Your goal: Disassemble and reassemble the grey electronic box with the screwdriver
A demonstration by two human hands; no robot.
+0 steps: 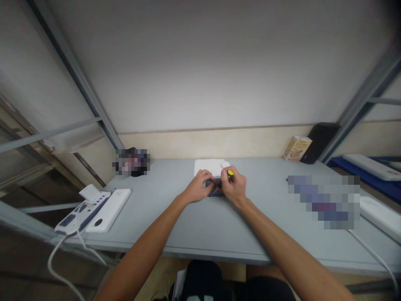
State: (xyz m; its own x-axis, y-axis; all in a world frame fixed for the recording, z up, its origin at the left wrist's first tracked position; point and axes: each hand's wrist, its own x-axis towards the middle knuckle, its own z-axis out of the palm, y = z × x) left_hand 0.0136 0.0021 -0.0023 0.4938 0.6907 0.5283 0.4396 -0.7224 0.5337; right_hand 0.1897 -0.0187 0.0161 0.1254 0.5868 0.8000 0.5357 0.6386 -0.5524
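Observation:
At the middle of the desk my right hand (234, 186) is closed around a screwdriver (231, 172) with a dark handle and a yellow end. Its tip is hidden by the fingers. My left hand (199, 187) is closed on the near left part of a small dark, flat device (216, 193), which lies between both hands on the desk. A bit of red shows by the left fingertips, too small to name. Just behind the hands lies a white sheet of paper (208, 165), with a small white item (224, 164) at its right corner.
On the left are a power strip (94, 207) with a plugged-in charger and a long white case (109, 211). A yellow box (297, 149) and a black case (321, 142) lean at the back right. Blurred-out items sit at both sides. Metal posts frame the grey desk (216, 234).

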